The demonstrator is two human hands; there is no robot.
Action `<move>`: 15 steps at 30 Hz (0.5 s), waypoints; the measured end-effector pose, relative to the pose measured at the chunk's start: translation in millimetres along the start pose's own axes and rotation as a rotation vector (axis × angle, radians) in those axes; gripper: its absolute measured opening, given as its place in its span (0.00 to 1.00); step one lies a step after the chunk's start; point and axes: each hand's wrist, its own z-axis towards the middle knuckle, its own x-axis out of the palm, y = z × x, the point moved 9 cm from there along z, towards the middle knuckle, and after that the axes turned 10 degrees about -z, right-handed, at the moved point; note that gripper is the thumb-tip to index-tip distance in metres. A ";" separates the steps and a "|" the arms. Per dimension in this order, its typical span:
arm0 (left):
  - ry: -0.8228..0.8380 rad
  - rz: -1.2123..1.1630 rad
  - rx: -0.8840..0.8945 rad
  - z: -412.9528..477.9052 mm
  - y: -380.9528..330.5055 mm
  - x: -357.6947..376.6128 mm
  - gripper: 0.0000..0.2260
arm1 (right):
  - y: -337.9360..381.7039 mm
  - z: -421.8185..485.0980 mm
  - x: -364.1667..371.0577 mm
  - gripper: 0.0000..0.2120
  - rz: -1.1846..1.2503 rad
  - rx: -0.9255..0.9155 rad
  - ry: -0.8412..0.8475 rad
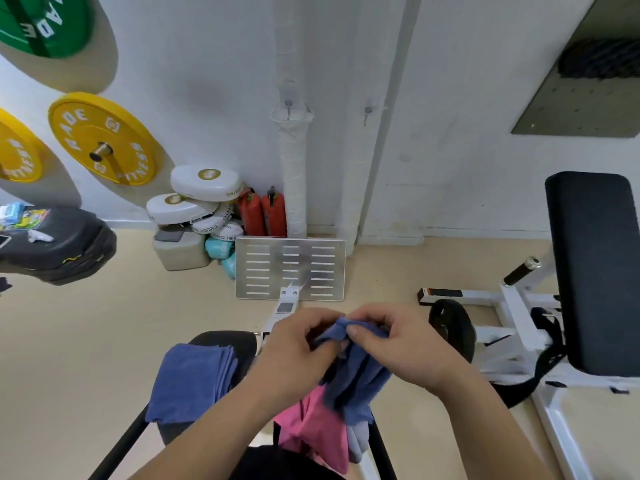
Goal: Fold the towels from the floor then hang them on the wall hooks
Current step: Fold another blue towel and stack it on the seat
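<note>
Towel [356, 375], blue, held in the air at the centre of the view, just right of the worktop [228, 341]. Its upper edge is bunched between both hands and the rest hangs in loose pleats. Left hand [294, 344] and right hand [394, 337]: each grip is closed to a pinch on that upper edge, thumb against curled fingers, and the two hands nearly touch.

The cloth appears light, limp and not slippery. It will not keep a shape unaided, so a fold likely calls for a grip at two corners, drawn apart until the edge is taut.

Beneath it a pink towel [311, 427] and a grey towel [358, 441] hang crumpled; what carries them is hidden. To the left a folded towel [190, 379], also blue, lies on the black padded worktop. Hooks [288, 103], on the wall well ahead, are bare.
</note>
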 end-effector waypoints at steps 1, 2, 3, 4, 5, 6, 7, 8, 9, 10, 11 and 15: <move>-0.024 0.032 0.010 0.7 -1.4 -3.7 0.13 | -8.2 0.7 -1.9 0.05 0.012 0.029 -0.023; -0.070 0.053 0.013 1.6 -2.4 -10.5 0.12 | -18.2 0.9 -4.8 0.02 0.013 0.074 -0.049; -0.121 0.065 0.011 3.7 -2.3 -19.1 0.12 | -30.3 0.9 -6.8 0.02 0.001 0.122 -0.064; -0.165 0.071 0.008 5.9 -2.1 -27.5 0.11 | -42.1 -0.2 -6.3 0.04 -0.016 0.161 -0.052; -0.203 0.074 0.011 8.2 -3.0 -35.7 0.11 | -53.5 -2.7 -4.4 0.05 -0.019 0.194 -0.025; -0.239 0.075 0.016 10.2 -3.9 -44.0 0.11 | -63.4 -6.2 -3.9 0.05 -0.003 0.218 -0.007; -0.278 0.069 0.027 12.3 -6.1 -52.1 0.10 | -72.0 -9.9 -5.3 0.05 0.025 0.234 -0.008; -0.323 0.065 0.039 14.2 -8.8 -60.8 0.10 | -78.6 -14.1 -8.3 0.05 0.055 0.247 -0.025; -0.372 0.056 0.051 16.1 -11.6 -69.4 0.10 | -84.2 -17.8 -13.0 0.06 0.089 0.258 -0.059; -0.416 0.052 0.054 17.8 -13.2 -77.5 0.09 | -86.8 -21.6 -18.8 0.07 0.129 0.263 -0.107; -0.444 0.061 0.050 20.1 -14.2 -83.7 0.09 | -88.6 -24.9 -24.8 0.08 0.192 0.269 -0.170; -0.375 0.085 -0.039 23.9 -6.2 -76.2 0.13 | -90.4 -33.2 -39.2 0.11 0.393 0.262 -0.377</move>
